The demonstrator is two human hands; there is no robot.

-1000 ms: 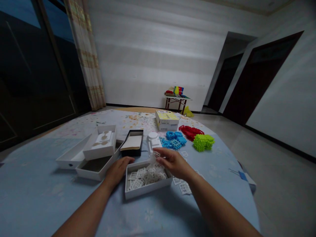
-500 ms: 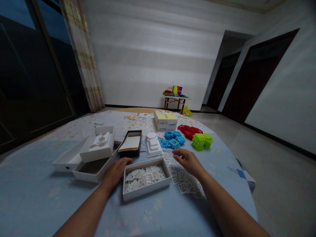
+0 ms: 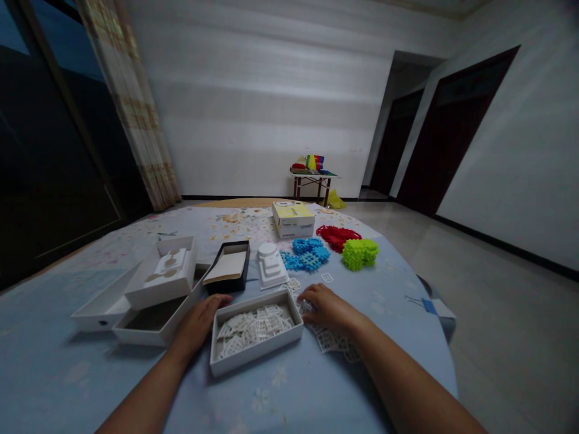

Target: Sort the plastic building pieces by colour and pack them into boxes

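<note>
Lower centre of the frame, white pieces [image 3: 256, 325] fill the open box [image 3: 257, 348]; right hand [image 3: 328, 307] curls over loose ones, grip unclear; left hand [image 3: 199, 319] rests beside the box, its grip impossible to tell

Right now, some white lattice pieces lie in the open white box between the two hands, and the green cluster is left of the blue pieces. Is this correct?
Not quite: in the head view, the green cluster is right of the blue pieces. The white lattice pieces do lie in the open white box between the left hand and right hand.
</note>
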